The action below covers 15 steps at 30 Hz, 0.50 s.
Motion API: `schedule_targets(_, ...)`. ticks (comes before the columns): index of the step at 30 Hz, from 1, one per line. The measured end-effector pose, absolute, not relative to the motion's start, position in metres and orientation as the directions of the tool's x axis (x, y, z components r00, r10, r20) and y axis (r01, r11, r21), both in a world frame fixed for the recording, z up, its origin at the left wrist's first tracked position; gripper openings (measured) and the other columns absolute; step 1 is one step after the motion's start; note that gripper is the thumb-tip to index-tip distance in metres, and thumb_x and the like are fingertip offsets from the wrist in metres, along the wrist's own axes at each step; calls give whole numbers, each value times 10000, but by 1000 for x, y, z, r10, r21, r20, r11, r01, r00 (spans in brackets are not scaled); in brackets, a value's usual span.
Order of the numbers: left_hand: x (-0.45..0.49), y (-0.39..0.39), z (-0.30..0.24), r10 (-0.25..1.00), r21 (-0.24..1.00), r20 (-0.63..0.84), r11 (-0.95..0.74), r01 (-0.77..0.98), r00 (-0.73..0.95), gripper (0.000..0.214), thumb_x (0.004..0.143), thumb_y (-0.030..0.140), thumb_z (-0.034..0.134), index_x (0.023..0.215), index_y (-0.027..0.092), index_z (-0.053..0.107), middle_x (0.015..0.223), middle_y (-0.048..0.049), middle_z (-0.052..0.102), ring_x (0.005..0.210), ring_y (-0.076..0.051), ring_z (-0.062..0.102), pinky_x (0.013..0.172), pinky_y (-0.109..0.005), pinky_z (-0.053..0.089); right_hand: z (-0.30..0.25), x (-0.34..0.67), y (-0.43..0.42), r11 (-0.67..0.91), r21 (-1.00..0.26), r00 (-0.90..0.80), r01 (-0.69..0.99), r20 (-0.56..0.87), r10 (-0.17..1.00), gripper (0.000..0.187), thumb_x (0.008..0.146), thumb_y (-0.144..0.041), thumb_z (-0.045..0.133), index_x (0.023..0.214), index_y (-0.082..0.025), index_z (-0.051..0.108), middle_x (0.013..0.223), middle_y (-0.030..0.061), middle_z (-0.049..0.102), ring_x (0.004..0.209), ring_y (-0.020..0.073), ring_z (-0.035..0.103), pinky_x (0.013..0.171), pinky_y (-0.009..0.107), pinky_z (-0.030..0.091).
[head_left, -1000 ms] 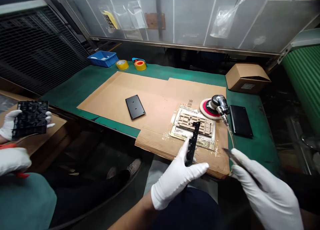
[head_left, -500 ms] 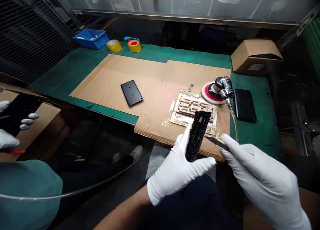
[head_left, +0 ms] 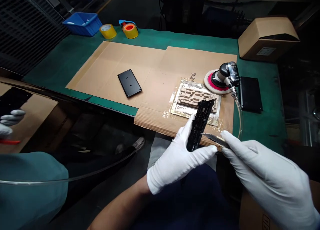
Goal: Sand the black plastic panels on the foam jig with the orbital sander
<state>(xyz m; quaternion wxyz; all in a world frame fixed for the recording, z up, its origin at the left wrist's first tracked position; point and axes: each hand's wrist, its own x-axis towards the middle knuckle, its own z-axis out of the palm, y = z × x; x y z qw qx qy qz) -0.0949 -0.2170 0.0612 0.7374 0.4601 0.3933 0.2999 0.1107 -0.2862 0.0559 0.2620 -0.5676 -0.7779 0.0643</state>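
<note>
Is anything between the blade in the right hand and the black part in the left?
Nothing visible. The blade in the right hand reaches to the edge of the black plastic part held in the left hand.

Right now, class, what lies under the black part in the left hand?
The black part is held over a tan block on a foil-edged sheet; the block's near edge is covered from view.

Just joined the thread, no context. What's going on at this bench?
A person in white gloves holds a black ribbed part in the left hand and a small flat blade in the right hand, its tip close to the part's edge. An air sander rests on the cardboard beside a tan cut-out block. At far left, a co-worker's gloved hand holds another black part.
</note>
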Motion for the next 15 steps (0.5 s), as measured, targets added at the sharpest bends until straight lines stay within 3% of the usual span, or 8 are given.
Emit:
schedule_targets(6,-93,-216,64,796,882,-388,467,-65,464,720,800,414,843,1430,208,562,1378,-109,622,1296,-329,581,1135,-466,462,56,109,-291,375,-421,-256,826,313,915,514,1005,-198,609,1511,-276,559,782,12,682,611,113,585,636,239,453)
schedule_targets(10,-94,-219,63,753,819,-459,564,-103,472,687,805,431,844,1390,194,573,1192,-90,673,1116,-260,645,1022,-394,510,54,106,-291,336,-559,-215,759,272,938,450,990,-220,629,1431,-312,637,836,11,718,660,112,634,652,218,497)
schedule_targets(13,-99,-221,58,696,741,-520,656,-143,496,601,814,451,835,1306,191,607,1028,-50,669,889,-167,643,852,-300,521,37,120,-282,32,-699,192,714,239,952,429,964,-344,673,1392,-322,666,1088,40,755,881,179,717,821,295,567)
schedule_targets(15,-103,-222,54,641,661,-573,730,-174,511,568,817,515,812,1242,186,626,964,-37,650,739,-122,601,714,-259,491,15,142,-273,-216,-718,498,661,206,842,478,968,-433,637,1427,-303,637,1175,68,737,988,241,719,881,379,569)
